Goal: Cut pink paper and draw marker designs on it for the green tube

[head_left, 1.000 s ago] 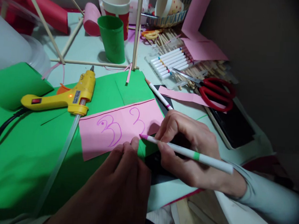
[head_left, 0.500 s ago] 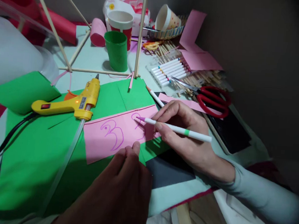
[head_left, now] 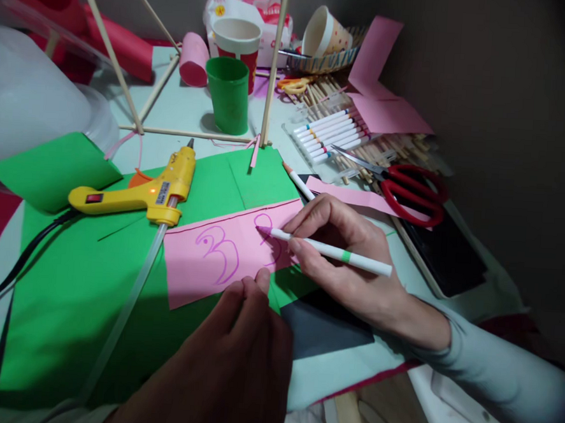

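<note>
A pink strip of paper lies on the green sheet. It bears a purple curved figure like a 3 with a dot in it on its left part, and a partly hidden purple figure on its right. My right hand grips a white marker with a green band, its purple tip at the left side of the right-hand figure. At the paper's lower edge, my left hand pinches the strip between thumb and fingers.
A yellow glue gun, its light lit, lies left of the strip. Red-handled scissors rest on a black phone-like slab at right. Behind stand a green paper tube, a stick frame and a marker case.
The marker tip has shifted slightly left and down on the pink paper. My left hand stays at the lower edge. The whole view has shifted a little.
</note>
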A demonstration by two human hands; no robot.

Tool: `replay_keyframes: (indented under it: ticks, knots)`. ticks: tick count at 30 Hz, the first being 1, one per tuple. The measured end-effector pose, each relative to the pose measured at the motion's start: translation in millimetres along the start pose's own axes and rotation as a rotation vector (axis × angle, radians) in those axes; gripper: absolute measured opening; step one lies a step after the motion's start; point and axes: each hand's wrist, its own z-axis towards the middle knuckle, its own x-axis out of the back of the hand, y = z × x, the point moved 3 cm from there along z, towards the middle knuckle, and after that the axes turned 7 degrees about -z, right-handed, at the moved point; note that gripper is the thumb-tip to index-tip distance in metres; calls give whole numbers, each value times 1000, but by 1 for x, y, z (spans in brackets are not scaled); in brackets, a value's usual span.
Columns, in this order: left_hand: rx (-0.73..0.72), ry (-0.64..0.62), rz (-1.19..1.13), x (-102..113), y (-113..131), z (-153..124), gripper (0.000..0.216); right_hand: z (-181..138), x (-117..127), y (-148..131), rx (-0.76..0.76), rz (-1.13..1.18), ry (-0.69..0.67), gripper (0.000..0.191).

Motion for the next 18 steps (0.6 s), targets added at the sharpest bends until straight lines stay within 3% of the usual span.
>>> replay_keyframes:
  ticks: [12,18]
  knots:
    - [-45,-34,95,-7,2,-1,24,-2,-3,5,-32,65,-58,12]
    - [-33,-21,33,-5,0,1,22,-1,-6,9,-40,79,-17,8]
